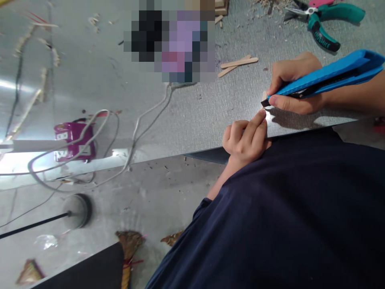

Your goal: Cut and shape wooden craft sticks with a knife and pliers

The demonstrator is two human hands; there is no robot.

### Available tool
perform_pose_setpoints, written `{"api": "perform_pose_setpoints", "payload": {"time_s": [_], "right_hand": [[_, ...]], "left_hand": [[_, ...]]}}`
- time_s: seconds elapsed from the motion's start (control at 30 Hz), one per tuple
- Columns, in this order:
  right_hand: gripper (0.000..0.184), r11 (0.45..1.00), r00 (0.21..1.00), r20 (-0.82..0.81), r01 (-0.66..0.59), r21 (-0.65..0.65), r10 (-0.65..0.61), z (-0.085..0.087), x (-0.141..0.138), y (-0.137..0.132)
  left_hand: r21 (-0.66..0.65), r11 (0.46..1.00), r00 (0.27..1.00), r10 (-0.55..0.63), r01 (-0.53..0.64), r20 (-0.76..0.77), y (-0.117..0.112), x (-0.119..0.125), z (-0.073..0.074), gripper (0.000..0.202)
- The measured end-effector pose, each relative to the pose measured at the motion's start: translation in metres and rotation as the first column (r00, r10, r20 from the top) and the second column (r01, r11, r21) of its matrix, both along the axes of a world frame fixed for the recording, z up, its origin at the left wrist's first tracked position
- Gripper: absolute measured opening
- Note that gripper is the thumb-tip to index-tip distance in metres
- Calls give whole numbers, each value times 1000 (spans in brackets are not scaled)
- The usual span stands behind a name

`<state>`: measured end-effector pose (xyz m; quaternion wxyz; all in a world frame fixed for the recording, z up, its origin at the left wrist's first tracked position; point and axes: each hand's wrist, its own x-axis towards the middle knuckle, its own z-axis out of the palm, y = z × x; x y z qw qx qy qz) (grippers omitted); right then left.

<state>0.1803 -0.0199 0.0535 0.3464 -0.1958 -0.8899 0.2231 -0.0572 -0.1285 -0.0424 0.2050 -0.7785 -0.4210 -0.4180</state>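
My right hand (296,69) grips a blue utility knife (333,76), thumb near its front end. The dark blade (264,103) points down and left, against or just above a small piece of wooden craft stick (264,95) at the table's front edge. My left hand (245,138) is right beside the blade, its extended fingertips pressed down on the stick and its other fingers curled. Most of that stick is hidden under the fingers and blade. Two loose craft sticks (239,63) lie crossed farther back on the table.
Pliers with teal handles (323,36) lie at the back right by wood shavings (278,5). A purple power strip (75,140) and a looping white cable (136,128) are on the left. A pixelated patch (180,40) covers the back middle. Brooms (129,245) lie on the floor.
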Motion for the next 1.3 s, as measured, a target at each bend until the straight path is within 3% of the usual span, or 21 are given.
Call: {"api": "perform_pose_setpoints", "payload": {"time_s": [0.1,0.17,0.33,0.53,0.67,0.8,0.9,1.13,1.3], "right_hand": [[14,999,999,-18,-44,23,44,-2,1,2],[15,997,997,-24,-70,42,71,-4,2,5],[16,997,996,-27,-80,13,80,-3,0,10],[16,998,999,25,-36,-46,37,6,-3,2],[12,993,991,66,-115,-24,116,11,-6,6],[15,988,981,135,-133,-75,142,15,-12,17],[15,987,977,147,-149,-61,157,13,-13,20],[15,990,994,74,-72,-120,81,-5,-5,12],[18,994,997,63,-27,-108,34,-1,-2,8]], "left_hand": [[-161,986,998,-34,41,49,-2,-4,-8,58],[-200,978,997,-42,54,67,-2,-4,-8,59],[25,999,999,-21,20,32,1,1,-1,47],[-155,987,998,-25,33,54,-1,0,-3,49],[-43,999,999,-16,18,41,0,2,0,41],[-77,997,999,-14,17,34,2,4,1,48],[-35,998,997,-53,55,55,4,4,4,39],[104,992,997,-72,68,34,8,6,15,29],[110,994,1000,-19,21,-20,8,4,12,36]]}}
